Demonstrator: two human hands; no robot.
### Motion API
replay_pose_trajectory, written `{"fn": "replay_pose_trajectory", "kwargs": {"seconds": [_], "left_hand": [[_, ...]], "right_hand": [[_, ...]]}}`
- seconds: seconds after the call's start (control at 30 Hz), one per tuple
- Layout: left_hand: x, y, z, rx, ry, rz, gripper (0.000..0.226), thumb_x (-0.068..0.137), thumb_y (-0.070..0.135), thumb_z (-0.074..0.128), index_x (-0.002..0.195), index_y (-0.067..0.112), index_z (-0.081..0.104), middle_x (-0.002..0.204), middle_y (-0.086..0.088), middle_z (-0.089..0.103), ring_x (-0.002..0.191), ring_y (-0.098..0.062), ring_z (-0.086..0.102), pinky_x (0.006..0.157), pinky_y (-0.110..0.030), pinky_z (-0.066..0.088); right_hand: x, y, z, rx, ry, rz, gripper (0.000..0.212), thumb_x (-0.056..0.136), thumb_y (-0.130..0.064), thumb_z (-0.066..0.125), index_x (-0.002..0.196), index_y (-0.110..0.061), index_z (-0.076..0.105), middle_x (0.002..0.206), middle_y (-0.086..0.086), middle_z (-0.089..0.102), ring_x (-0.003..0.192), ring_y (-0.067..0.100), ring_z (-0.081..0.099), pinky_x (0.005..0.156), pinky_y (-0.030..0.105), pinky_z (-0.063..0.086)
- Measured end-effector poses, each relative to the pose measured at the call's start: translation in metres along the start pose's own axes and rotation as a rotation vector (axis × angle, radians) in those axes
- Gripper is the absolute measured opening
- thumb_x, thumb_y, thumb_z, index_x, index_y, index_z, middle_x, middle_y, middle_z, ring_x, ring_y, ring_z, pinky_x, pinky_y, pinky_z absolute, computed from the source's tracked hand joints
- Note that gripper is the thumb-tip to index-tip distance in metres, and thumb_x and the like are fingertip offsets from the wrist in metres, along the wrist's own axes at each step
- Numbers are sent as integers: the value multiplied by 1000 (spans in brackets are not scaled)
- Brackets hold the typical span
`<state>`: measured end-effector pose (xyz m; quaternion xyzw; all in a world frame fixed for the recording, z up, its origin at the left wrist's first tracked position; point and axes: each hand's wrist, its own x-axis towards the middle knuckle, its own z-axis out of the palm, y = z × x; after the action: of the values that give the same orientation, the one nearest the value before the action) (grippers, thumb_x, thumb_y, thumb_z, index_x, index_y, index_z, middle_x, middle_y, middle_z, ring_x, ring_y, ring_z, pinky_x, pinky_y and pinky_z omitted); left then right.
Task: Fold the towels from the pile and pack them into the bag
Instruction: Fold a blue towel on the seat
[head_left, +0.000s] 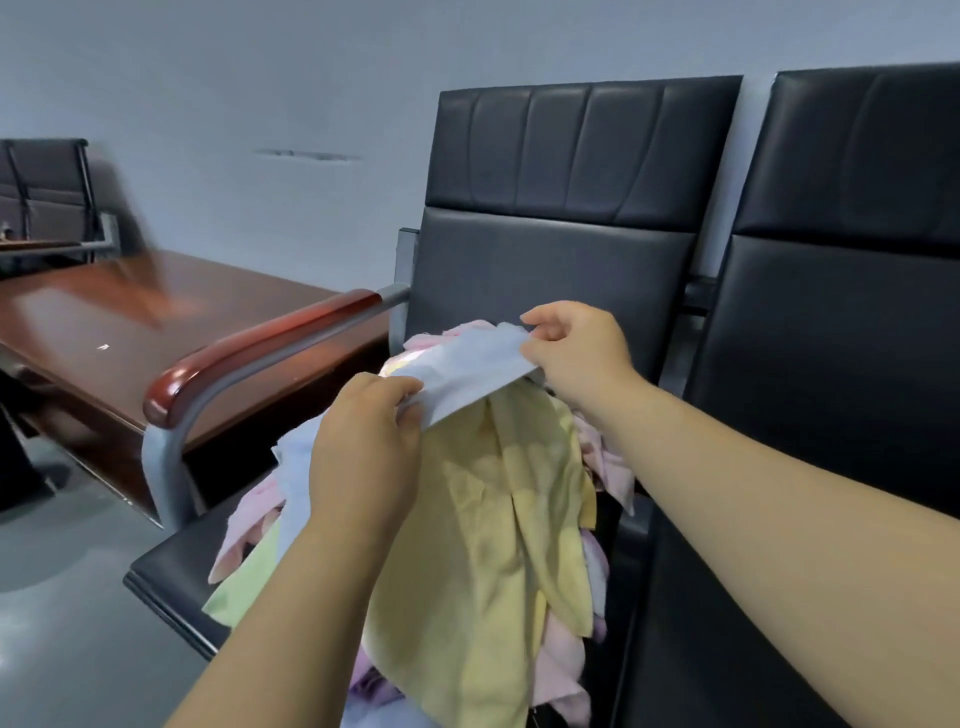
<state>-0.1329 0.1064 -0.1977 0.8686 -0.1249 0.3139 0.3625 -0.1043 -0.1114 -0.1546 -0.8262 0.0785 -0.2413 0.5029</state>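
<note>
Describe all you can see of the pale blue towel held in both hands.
The pale blue towel is thin, soft-looking cloth, pulled into a slanting band between the left hand and the right hand, which each pinch one end. It is raised over the pile on the black chair; a yellow towel hangs beneath it.

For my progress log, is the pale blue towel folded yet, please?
Not yet: left hand and right hand pinch the pale blue towel stretched above the pile.

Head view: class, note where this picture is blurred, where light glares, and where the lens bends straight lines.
Head view: the wooden table at left is smeared, with a pale sheen; head view: the right black chair back leans and bows near the edge; head view: the pale blue towel looks fairly sharp.
</note>
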Motion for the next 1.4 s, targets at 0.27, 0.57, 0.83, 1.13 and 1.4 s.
{"fn": "replay_pose_trajectory", "kwargs": {"seconds": [0.27, 0.57, 0.83, 1.13, 1.4], "left_hand": [[-27, 36, 19, -66, -322, 89, 31, 96, 28, 65, 126, 33, 66, 111, 10, 62, 102, -13, 58, 84, -27, 43], [-62, 47, 62, 274, -747, 296, 34, 83, 41, 62, 116, 43, 66, 113, 11, 64, 107, -20, 60, 85, -40, 53], [-149, 148, 73, -270, -1046, 365, 25, 87, 22, 76, 110, 31, 70, 72, 18, 59, 68, 7, 56, 66, -11, 38], [-181, 164, 88, 3, -1311, 610, 41, 95, 37, 66, 136, 38, 59, 133, 21, 58, 121, -2, 55, 104, -25, 44], [-196, 118, 97, 116, -1371, 599, 59, 95, 42, 64, 150, 41, 43, 150, 24, 35, 140, 1, 32, 114, -20, 23]], "right_hand": [[-52, 12, -87, -27, -15, 40, 26, 84, -5, 76, 90, -29, 73, 90, -1, 72, 80, 15, 66, 81, 38, 60], [-137, 59, -188, -264, -98, 204, 18, 86, -15, 78, 92, -32, 76, 89, -4, 73, 75, 14, 66, 68, 29, 55], [-214, 129, -289, -412, 31, 318, 21, 85, -15, 78, 96, -33, 76, 89, -9, 72, 88, 13, 69, 74, 23, 51], [-311, 158, -290, -655, -144, 312, 38, 92, -33, 70, 129, -25, 67, 135, -8, 58, 131, 14, 51, 106, 19, 35], [-335, 189, -252, -859, -621, 220, 66, 98, -73, 30, 159, -52, 15, 172, -13, -2, 157, 13, -11, 128, 39, 1]]}}
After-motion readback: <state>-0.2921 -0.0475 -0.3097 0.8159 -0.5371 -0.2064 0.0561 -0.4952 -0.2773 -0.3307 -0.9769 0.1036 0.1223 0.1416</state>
